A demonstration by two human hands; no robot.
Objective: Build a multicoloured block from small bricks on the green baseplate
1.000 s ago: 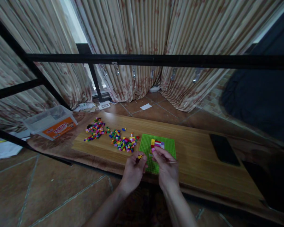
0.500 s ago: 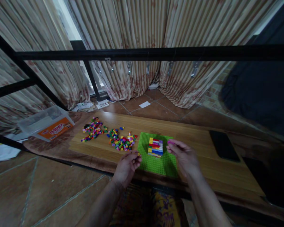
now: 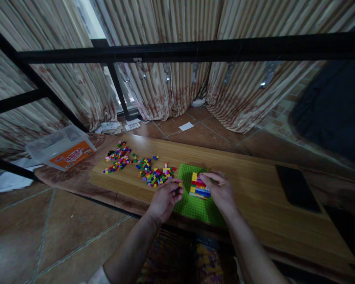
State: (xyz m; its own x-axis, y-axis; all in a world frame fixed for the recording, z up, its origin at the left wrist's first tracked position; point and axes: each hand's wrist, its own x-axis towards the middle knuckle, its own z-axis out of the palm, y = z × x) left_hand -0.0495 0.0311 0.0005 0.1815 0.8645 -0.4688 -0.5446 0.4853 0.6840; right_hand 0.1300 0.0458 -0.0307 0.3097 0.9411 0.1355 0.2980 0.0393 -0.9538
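Note:
A green baseplate (image 3: 195,205) lies on a low wooden table (image 3: 254,193). On it stands a small stack of coloured bricks (image 3: 198,188) in layers. My right hand (image 3: 220,191) rests its fingertips on the top right of that stack; whether a brick is still in its fingers is hidden. My left hand (image 3: 165,197) hovers at the plate's left edge and pinches a small yellow brick (image 3: 180,184). Two loose piles of coloured bricks lie to the left: one near the plate (image 3: 155,175) and one farther away (image 3: 118,157).
A clear plastic box with an orange label (image 3: 62,148) sits at the table's left end. A dark flat phone (image 3: 297,188) lies at the right. A black metal frame bar (image 3: 195,49) crosses overhead. Curtains hang behind, and papers lie on the tiled floor.
My right hand moved from the right of the plate, where it held a pink brick, onto the top of the stack. My left hand shifted slightly toward the plate. The camera tilted.

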